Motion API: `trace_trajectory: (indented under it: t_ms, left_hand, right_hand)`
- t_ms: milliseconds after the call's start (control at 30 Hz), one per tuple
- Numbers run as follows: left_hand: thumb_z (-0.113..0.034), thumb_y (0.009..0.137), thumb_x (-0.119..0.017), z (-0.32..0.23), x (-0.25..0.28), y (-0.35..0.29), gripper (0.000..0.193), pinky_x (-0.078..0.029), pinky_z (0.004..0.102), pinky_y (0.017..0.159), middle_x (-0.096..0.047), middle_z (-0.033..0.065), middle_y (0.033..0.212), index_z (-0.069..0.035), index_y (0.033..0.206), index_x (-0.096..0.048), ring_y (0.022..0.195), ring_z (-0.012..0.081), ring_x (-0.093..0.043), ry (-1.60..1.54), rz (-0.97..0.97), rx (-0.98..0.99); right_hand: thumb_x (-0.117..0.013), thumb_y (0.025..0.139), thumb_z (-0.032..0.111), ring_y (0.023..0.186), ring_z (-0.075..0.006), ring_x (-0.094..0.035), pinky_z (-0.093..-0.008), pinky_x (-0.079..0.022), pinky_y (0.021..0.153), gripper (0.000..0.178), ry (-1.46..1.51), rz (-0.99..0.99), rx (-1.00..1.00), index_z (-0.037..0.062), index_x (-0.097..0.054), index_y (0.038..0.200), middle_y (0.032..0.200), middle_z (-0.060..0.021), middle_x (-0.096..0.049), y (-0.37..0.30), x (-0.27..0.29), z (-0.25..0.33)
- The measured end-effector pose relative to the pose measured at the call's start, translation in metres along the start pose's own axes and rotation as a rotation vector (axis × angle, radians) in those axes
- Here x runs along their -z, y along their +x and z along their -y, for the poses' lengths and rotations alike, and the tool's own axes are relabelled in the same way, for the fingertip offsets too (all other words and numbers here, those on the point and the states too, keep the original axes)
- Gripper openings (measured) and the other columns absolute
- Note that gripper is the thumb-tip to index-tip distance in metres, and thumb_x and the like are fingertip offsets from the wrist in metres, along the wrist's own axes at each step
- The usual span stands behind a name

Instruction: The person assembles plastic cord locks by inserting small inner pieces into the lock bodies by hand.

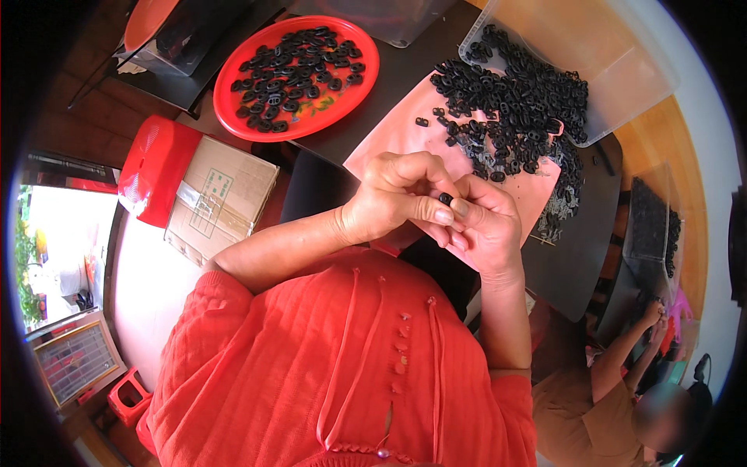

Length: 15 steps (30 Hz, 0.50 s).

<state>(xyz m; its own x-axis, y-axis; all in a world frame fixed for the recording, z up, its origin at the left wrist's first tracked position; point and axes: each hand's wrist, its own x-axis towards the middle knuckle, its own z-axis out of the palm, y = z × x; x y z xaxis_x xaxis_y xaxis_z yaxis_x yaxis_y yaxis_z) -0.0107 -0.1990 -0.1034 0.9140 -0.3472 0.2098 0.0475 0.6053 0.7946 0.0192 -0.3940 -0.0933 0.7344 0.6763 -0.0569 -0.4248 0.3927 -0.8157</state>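
Pink cloth [389,135] is strewn with black parts [506,105]; one piece [445,198] is pinched between left hand [393,194] and right hand [492,226] fingertips [442,216].

Can count, at centre, one left hand [393,194] and one right hand [495,222], with one small black piece [444,198] between. Beyond these, can count one red tray [369,68], one pink sheet [383,144], one cardboard box [226,191], one co-worker [595,416] and at least three clear plastic bins [618,82]. Cannot count the loose black pieces [471,89]: too many, overlapping on tray and sheet.
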Motion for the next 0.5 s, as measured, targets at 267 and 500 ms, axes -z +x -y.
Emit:
trace_trajectory:
  t_ms: [267,500]
  left_hand:
    - [0.008,0.076,-0.083,-0.017,0.016,-0.009,0.029,-0.053,0.0219,0.071,-0.069,0.0035,0.096,-0.002,0.1,-0.069,0.075,0.008,-0.063,0.509,-0.162,-0.16]
    - [0.004,0.076,-0.071,-0.135,0.07,0.014,0.026,-0.054,0.0342,0.072,-0.066,0.0083,0.087,-0.003,0.101,-0.071,0.081,0.0224,-0.065,1.843,-0.51,-0.65]
  right_hand:
    - [-0.066,0.099,0.016,0.055,-0.0051,-0.052,-0.0193,-0.037,0.051,0.016,-0.498,-0.341,0.086,0.0001,-0.068,0.096,0.073,-0.0005,-0.061,-0.01,0.0,0.02]
    - [-0.069,0.092,-0.001,0.076,-0.0024,-0.054,-0.0193,-0.044,0.067,0.009,-1.094,-0.59,0.302,0.002,-0.067,0.1,0.088,0.0026,-0.066,-0.044,0.047,0.055]
